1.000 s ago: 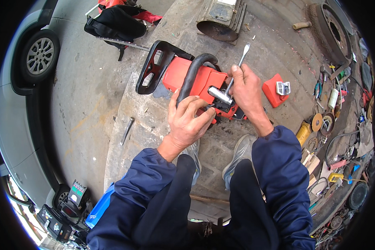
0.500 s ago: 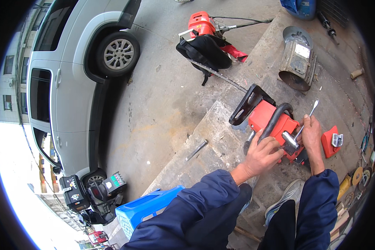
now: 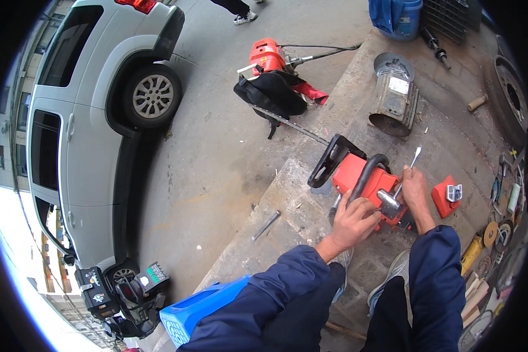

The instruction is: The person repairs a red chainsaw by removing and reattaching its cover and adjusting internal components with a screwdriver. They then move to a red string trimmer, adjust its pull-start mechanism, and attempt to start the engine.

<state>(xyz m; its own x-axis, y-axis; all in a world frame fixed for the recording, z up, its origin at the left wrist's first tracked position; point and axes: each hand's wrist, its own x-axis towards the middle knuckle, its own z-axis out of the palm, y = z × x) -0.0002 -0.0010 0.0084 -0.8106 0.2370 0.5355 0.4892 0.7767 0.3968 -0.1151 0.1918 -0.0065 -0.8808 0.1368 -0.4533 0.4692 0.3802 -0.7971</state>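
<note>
A red chainsaw [image 3: 358,174] with a black front guard and curved handle lies on the concrete between my feet, its bar pointing away to the left. My right hand [image 3: 415,190] is closed around the shaft of a metal scrench [image 3: 389,200]. Its flat blade tip sticks up beyond my fingers, and its thick socket head lies over the saw's rear. Curled against the saw beside the handle and socket head is my left hand [image 3: 355,224]; what its fingertips grip is hidden. Right of my right hand sits a detached red cover [image 3: 446,198] with a metal-coloured latch.
A metal rod-like tool [image 3: 266,226] lies left of the saw. Ahead are a rusty motor housing [image 3: 393,102] and a red engine unit with a black pack [image 3: 270,88]. A blue stool [image 3: 202,308] stands at left, a parked car [image 3: 91,152] beyond. Tools and discs [image 3: 490,233] lie at right.
The view has shifted, so the scene sits further left. Both hands keep nearly the same hold at the saw. A walking person's legs now show at the top.
</note>
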